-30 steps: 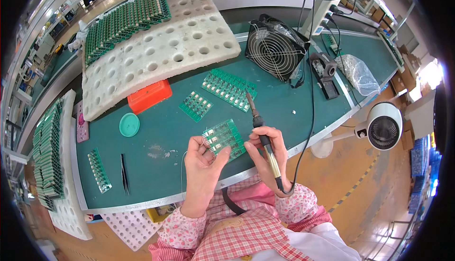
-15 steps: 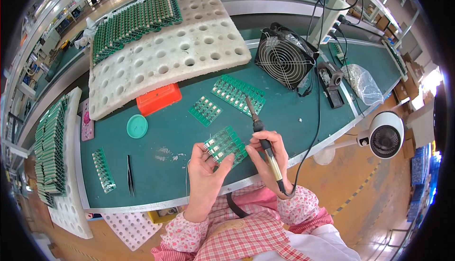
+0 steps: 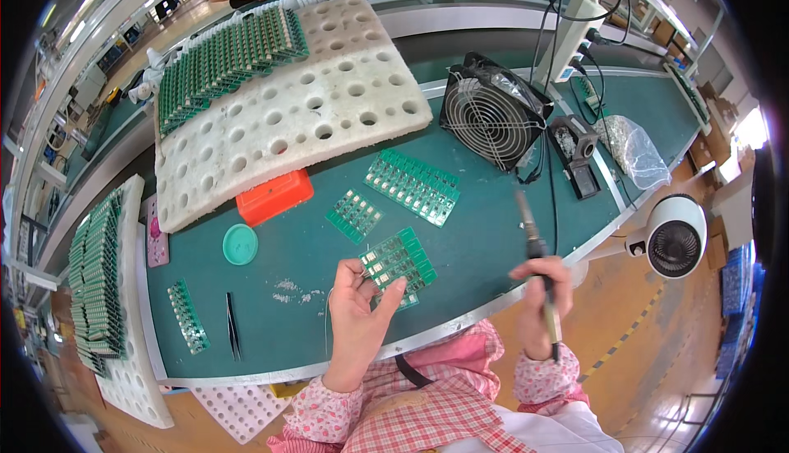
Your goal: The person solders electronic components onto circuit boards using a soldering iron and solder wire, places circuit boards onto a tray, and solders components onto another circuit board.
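Note:
My left hand (image 3: 362,317) pinches a green circuit board panel (image 3: 399,262) by its left and lower edge, above the front of the bench. A thin wire hangs down beside that hand's wrist. Off to the right, my right hand (image 3: 542,301) is closed round the handle of a soldering iron (image 3: 536,247), its tip pointing up and away; motion blurs both. Beyond the held panel, a larger circuit board panel (image 3: 412,187) and a smaller one (image 3: 353,214) lie flat on the green mat. The soldering iron stand (image 3: 577,161) is at the back right.
A black fan (image 3: 496,112) stands at the back. White foam (image 3: 329,120) carries rows of boards, with a red box (image 3: 275,196) by its front edge. A green lid (image 3: 240,244), tweezers (image 3: 233,330) and another board strip (image 3: 188,316) lie left. A clear bag (image 3: 633,153) sits right.
My right hand has swung the soldering iron right, away from the held circuit board panel. My left hand keeps the panel, now turned slightly. The view has shifted a little.

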Motion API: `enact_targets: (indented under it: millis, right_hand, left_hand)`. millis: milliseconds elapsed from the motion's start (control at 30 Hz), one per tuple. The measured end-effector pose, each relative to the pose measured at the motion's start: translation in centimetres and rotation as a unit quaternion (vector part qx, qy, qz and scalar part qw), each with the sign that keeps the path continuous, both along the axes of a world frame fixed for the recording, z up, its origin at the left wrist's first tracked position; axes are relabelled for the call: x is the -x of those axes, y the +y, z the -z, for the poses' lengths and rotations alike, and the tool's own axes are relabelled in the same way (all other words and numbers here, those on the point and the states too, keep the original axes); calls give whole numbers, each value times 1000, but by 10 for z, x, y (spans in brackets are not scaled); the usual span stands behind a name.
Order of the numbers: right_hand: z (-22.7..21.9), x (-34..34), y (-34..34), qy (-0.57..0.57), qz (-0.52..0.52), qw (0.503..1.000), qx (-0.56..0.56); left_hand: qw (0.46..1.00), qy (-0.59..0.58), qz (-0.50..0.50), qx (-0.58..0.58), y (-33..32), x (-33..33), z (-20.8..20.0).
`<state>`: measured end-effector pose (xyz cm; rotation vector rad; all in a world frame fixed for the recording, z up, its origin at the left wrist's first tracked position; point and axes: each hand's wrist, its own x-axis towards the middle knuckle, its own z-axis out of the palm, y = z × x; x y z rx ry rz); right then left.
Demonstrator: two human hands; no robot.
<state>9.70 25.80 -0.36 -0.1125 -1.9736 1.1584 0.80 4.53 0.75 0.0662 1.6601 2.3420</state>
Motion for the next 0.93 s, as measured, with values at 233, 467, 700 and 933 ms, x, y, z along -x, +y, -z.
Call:
enact_targets:
  millis: [233,467,700,933]
  right_hand:
    - [1,-14,75,-6,189,970,154]
    - [-1,-7,50,2,97,991,88]
    - [-8,10,37,52,5,998,-32]
    - [3,9,41,68,-33,993,-88]
  left_hand:
    - [994,77,2,76,15,10,-2]
    - [990,101,1,101,23,18,-7]
    - [972,159,5,173,17,31,-15]
    - [944,237,10,230,12,61,-26]
